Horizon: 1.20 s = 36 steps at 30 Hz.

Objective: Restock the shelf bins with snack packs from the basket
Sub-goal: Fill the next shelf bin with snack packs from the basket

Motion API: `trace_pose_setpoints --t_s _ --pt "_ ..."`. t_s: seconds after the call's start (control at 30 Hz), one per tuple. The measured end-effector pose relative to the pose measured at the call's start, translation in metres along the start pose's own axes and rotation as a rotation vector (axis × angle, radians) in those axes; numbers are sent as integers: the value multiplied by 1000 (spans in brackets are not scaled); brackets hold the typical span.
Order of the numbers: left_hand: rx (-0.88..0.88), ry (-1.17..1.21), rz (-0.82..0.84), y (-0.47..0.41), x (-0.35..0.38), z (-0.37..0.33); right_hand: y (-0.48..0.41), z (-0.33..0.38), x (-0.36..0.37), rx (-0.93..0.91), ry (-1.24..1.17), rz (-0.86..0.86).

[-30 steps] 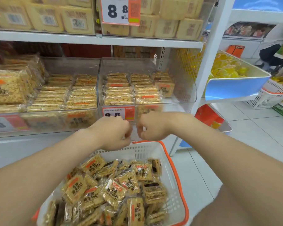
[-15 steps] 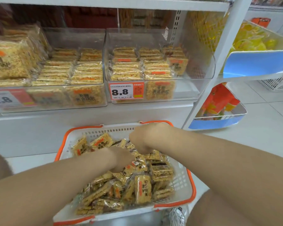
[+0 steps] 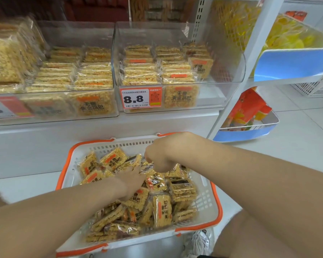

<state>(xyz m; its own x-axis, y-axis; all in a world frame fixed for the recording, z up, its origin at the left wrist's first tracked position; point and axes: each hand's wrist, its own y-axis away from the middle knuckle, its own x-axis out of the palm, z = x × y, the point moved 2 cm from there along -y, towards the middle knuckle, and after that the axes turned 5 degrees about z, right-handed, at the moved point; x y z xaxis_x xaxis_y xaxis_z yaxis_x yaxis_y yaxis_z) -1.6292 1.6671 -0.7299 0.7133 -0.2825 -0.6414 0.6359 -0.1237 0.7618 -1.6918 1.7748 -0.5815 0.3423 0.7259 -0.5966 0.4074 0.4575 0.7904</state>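
Basket: We see a white basket (image 3: 209,200) with an orange rim. It sits low down, in front of the shelf's (image 3: 101,127) front edge.
Snack packs: A pile of yellow snack packs (image 3: 161,211) fills the basket from its far edge to its near edge. The packs lie tipped every way.
Left grip: Our left grip (image 3: 133,180) reaches into the middle of the pile. Its fingers go in among the packs, so we cannot tell if it holds one.
Right grip: Our right grip (image 3: 160,155) is just inside the basket's far edge. Its fingers curl down and touch the packs there. We cannot tell if it pinches one.
Both grips: They are near each other.
Right bin: A see-through right bin (image 3: 229,71) stands on the shelf, with packs stacked in rows at its left side and middle.
Left bin: The left bin (image 3: 73,34) stands just beside it, also with rows of packs.
Price tag: A red and white price tag (image 3: 140,98) reading 8.8 sits at the front left corner of the right bin. One pack stands up beside it.
Shoe: A white shoe (image 3: 199,243) shows by the basket's near right corner.
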Motion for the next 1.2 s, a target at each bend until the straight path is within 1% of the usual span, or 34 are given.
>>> trace_pose_setpoints --t_s 0.07,0.2,0.33,0.4,0.5,0.6,0.7,0.8,0.9,0.97,1.0,1.07,1.13,1.2 --pt "33 23 -9 4 0 -1 1 0 -1 1 18 -14" --pt "113 182 48 9 6 1 2 -3 -3 18 33 -9" --pt "103 285 12 14 -14 14 10 -12 -5 25 42 -10" --pt "126 352 -40 22 -38 23 15 -21 -9 38 33 -30" --pt "192 498 -168 37 -76 36 24 -34 -14 77 1 -43" --pt "278 734 -304 58 -108 41 38 -45 -17 123 -28 -54" --pt "374 980 -363 82 -130 44 51 -57 -22 107 -158 -70" --pt "430 1029 -391 99 -142 47 60 -70 -26 79 -348 -83" --pt "415 1077 -465 107 -148 48 67 -77 -30 74 -394 -108" --pt "401 1048 -543 109 -151 47 68 -79 -31 66 -420 -123" --pt "400 1024 -585 110 -154 46 68 -80 -33 55 -423 -160" --pt "423 1011 -666 115 -161 43 74 -84 -39 27 -417 -294" --pt "476 1043 -763 121 -170 40 84 -89 -46 12 -437 -449" --pt "525 1097 -896 127 -182 37 93 -99 -53 36 -503 -630"
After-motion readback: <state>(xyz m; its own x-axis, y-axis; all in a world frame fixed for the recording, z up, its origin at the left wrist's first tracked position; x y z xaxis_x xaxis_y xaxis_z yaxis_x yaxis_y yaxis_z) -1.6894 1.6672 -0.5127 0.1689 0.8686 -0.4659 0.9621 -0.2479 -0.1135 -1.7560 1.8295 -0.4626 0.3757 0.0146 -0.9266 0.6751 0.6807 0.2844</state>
